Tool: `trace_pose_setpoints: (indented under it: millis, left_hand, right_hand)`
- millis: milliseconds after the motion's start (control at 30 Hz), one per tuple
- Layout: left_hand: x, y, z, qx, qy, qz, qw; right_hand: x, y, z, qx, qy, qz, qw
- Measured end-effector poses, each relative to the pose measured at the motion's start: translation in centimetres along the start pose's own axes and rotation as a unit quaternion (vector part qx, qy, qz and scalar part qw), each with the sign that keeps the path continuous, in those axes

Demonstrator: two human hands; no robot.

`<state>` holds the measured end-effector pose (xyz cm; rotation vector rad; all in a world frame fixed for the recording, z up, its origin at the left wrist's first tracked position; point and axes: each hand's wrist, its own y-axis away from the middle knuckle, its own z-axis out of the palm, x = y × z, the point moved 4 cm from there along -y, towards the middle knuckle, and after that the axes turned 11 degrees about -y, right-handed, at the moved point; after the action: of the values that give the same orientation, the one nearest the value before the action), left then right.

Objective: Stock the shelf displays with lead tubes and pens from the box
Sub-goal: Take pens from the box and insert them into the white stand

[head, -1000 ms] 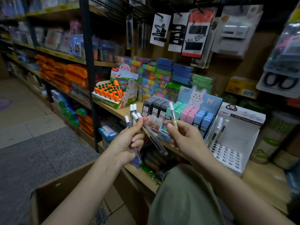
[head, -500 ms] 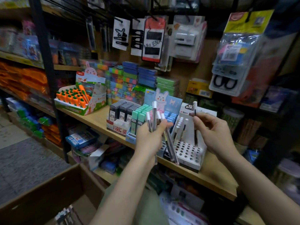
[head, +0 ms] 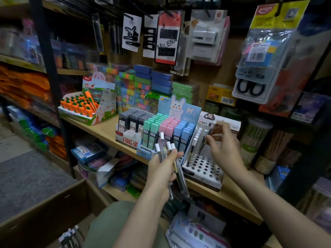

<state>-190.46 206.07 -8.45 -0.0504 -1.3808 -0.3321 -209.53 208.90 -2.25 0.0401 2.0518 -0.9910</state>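
My left hand [head: 162, 173] grips a bundle of clear pens with white caps [head: 167, 153], held in front of the wooden shelf [head: 102, 130]. My right hand [head: 223, 149] pinches a single white-capped pen [head: 208, 134], tilted, above the white pen display with round holes [head: 206, 167]. Several pens stand along the left side of that display. To its left are a pastel lead tube display with a rabbit card [head: 164, 131] and a black lead tube display [head: 133, 122]. The cardboard box [head: 53, 208] sits at lower left, with several pens [head: 70, 237] inside.
A carrot eraser display [head: 86, 106] stands at the shelf's left. Stacked colourful boxes [head: 143, 86] line the back. Hanging packs of hair clips [head: 166, 38] and scissors [head: 250, 88] overhang the shelf. A black upright post [head: 52, 83] stands left. Jars [head: 254, 135] sit right of the pen display.
The view has swung right and closer to the shelf. My right hand has carried its single pen from beside the left hand to above the holed display. The left hand still holds its bundle.
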Motion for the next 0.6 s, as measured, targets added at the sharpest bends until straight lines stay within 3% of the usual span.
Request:
trace_pose_setpoints:
  millis: [600]
  left_hand:
    - [0.1, 0.4, 1.5, -0.004, -0.069, -0.008, 0.998]
  right_hand:
    - [-0.4, -1.0, 0.4, -0.044, 0.075, -0.036, 0.996]
